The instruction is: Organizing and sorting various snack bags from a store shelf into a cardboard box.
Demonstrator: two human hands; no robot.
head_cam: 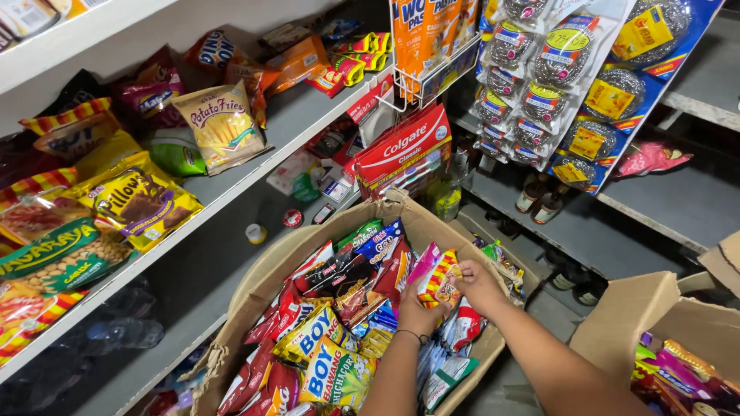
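Both hands meet over a large open cardboard box packed with small snack packets, and together they are clamped on one of them: a small striped snack packet in pink, yellow and orange, held upright just above the heap at the box's far right side. The left hand, with a thin dark band at the wrist, grips the packet from below and behind, while the right hand pinches its right edge. Beneath them lie red, blue and yellow-green packets, tumbled at all angles. To the left runs a grey shelf carrying bigger snack bags, among them a yellow bag of potato fries. Beyond the box stand red toothpaste cartons, and above and to the right hangs a blue card of steel scouring pads. A second cardboard box sits at lower right.
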